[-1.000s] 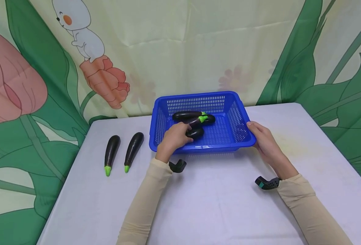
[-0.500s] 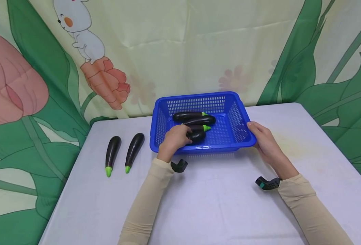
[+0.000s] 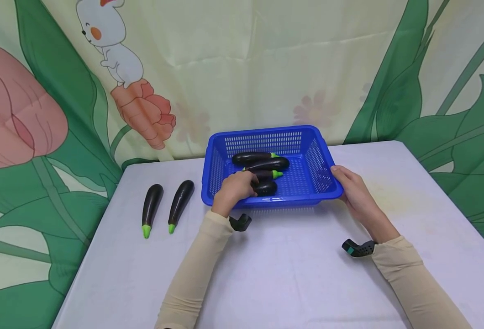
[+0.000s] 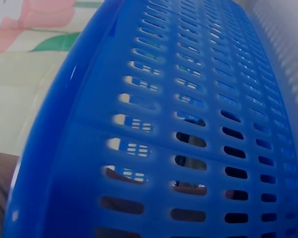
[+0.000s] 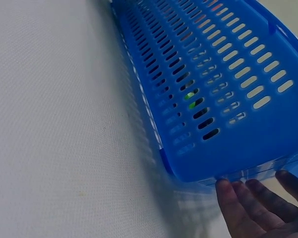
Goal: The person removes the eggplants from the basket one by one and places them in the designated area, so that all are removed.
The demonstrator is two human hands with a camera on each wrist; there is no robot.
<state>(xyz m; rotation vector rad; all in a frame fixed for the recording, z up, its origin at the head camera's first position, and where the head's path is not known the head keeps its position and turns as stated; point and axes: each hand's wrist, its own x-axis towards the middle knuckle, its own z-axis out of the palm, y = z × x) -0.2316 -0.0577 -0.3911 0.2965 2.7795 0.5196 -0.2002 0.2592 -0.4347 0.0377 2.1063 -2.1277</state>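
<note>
A blue plastic basket with slotted walls stands on the table, several dark eggplants inside it. My left hand reaches over the front rim and pinches the nearest eggplant, whose left end is hidden by the hand. Just behind lie an eggplant with a green tip and two more, the farther one near the back wall. In the left wrist view the basket wall hides most of that hand. My right hand grips the basket's right rim, thumb on top; its fingers touch the end wall.
Two more eggplants, one on the left and one nearer the basket, lie on the white tablecloth with green ends toward me. A printed curtain hangs behind the table. Each wrist wears a black device.
The tilted green-tipped eggplant has come down flat among the others. My left hand and the nearest eggplant have shifted slightly toward the front wall. The right hand keeps its hold on the rim.
</note>
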